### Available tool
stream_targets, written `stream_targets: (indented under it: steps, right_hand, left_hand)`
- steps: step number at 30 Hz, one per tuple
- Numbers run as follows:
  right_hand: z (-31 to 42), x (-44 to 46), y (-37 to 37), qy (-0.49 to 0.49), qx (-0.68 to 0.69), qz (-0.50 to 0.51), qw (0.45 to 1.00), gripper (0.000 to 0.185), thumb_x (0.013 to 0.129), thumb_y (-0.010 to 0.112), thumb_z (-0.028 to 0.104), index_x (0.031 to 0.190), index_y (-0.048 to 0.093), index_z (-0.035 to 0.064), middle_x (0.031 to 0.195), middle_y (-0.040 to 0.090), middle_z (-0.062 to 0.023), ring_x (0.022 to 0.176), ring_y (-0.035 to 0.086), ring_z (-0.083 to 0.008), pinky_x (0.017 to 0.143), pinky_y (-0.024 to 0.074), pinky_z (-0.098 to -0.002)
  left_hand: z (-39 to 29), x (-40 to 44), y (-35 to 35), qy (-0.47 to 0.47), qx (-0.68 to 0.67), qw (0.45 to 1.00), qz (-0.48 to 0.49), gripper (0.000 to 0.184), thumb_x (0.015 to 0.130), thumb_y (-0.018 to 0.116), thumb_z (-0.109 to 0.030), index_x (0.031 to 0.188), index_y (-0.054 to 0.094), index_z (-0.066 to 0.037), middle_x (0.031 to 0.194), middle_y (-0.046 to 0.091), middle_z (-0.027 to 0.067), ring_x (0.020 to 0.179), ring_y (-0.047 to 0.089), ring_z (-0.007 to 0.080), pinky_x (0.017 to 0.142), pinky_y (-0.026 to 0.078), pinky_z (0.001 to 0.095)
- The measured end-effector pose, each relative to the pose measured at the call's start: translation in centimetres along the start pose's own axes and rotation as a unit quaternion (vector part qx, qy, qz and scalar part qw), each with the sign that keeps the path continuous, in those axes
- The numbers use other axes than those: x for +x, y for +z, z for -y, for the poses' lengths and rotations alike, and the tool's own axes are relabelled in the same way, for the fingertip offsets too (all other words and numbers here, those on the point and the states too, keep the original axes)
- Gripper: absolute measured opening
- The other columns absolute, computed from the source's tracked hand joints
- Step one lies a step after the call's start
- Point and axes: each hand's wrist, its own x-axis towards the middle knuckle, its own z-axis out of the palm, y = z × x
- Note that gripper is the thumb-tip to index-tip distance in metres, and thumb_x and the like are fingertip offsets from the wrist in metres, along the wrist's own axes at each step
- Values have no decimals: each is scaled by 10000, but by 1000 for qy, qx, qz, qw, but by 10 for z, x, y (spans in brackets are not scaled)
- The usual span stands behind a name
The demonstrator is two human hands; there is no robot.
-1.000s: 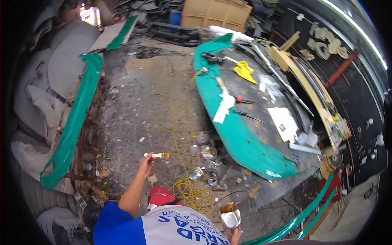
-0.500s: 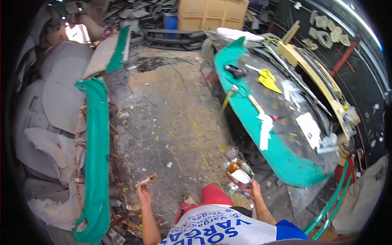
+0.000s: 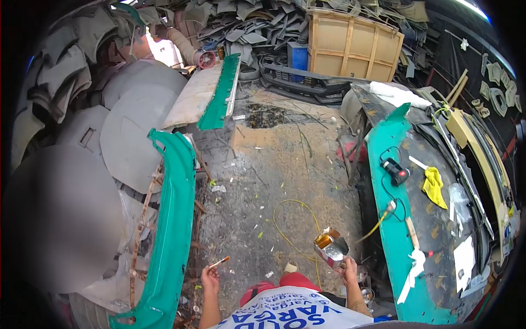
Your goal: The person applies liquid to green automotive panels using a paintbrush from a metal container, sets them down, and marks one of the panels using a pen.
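Bottom of frame, left hand [image 3: 210, 279] pinches brush [image 3: 219, 262], fingers together; right hand [image 3: 349, 271] clamps near edge of open container [image 3: 332, 251]; excess tilt could slosh amber contents [image 3: 324, 240] onto floor [image 3: 246, 219].

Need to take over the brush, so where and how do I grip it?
Pinch the paintbrush's slim handle between its bristles and the left hand, probably from the far side: that stretch juts bare beyond the fingers.
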Motion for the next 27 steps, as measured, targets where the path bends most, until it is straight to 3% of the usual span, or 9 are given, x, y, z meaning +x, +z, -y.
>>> stream_targets:
  steps: [4,6,8,11,15,17,21,26,27]
  right_hand:
    - [36,73,66,-16,-42,23,999,321,881,648,258,1078,528,36,978,569,-95,805,623,-214,629,591,-381]
    - [58,97,108,-8,-26,21,999,182,890,625,212,994,557,79,920,554,-42,733,581,-163,580,592,-381]
    - [75,128,142,-14,-33,22,999,177,885,640,207,974,547,86,858,536,-33,691,566,-142,575,593,-366]
    - [80,173,181,-7,-22,7,1000,167,889,645,195,962,540,88,741,484,4,591,505,-98,561,597,-342]
    - [94,208,242,-17,8,-65,998,168,898,641,200,963,527,94,734,475,17,578,492,-88,547,580,-317]
    - [95,228,256,-56,24,-51,997,278,899,650,224,1075,523,50,806,533,-25,682,562,-119,570,567,-316]
    - [128,243,304,-47,43,-169,984,759,875,690,271,1412,294,-92,1027,583,-136,933,599,-205,649,575,-352]
    - [169,273,332,-64,51,-209,975,825,845,723,279,1427,269,-89,1021,588,-116,898,619,-205,658,589,-346]
    - [177,282,336,-59,68,-248,965,790,803,768,332,1373,365,-38,1057,617,-91,921,618,-182,693,566,-351]
  left_hand:
    - [-39,68,83,27,29,999,35,310,898,573,-291,1054,638,-31,845,642,46,701,547,131,618,430,271]
    - [-44,111,111,34,29,998,53,314,892,575,-291,1061,644,-36,853,646,45,703,546,127,620,429,273]
    - [-48,158,141,18,23,998,48,324,889,577,-295,1077,641,-40,866,650,43,710,546,125,627,431,272]
    - [-51,231,188,-2,21,997,71,330,888,573,-296,1099,634,-50,871,646,42,720,548,129,639,432,272]
    - [-74,324,274,-25,32,993,111,315,891,561,-291,1097,629,-62,861,636,49,720,550,139,646,435,275]
    - [-94,362,336,-42,49,982,178,296,898,555,-282,1074,629,-55,862,635,48,712,550,133,642,438,271]
    - [-107,461,456,-63,141,948,279,298,919,549,-278,1084,621,-39,867,645,39,696,561,115,609,434,255]
    - [-89,533,611,-102,176,896,394,334,954,515,-317,1092,613,-29,867,642,55,706,566,116,591,438,251]
    - [-82,538,642,-104,190,884,413,338,958,514,-321,1096,611,-29,872,641,55,710,565,115,592,436,249]
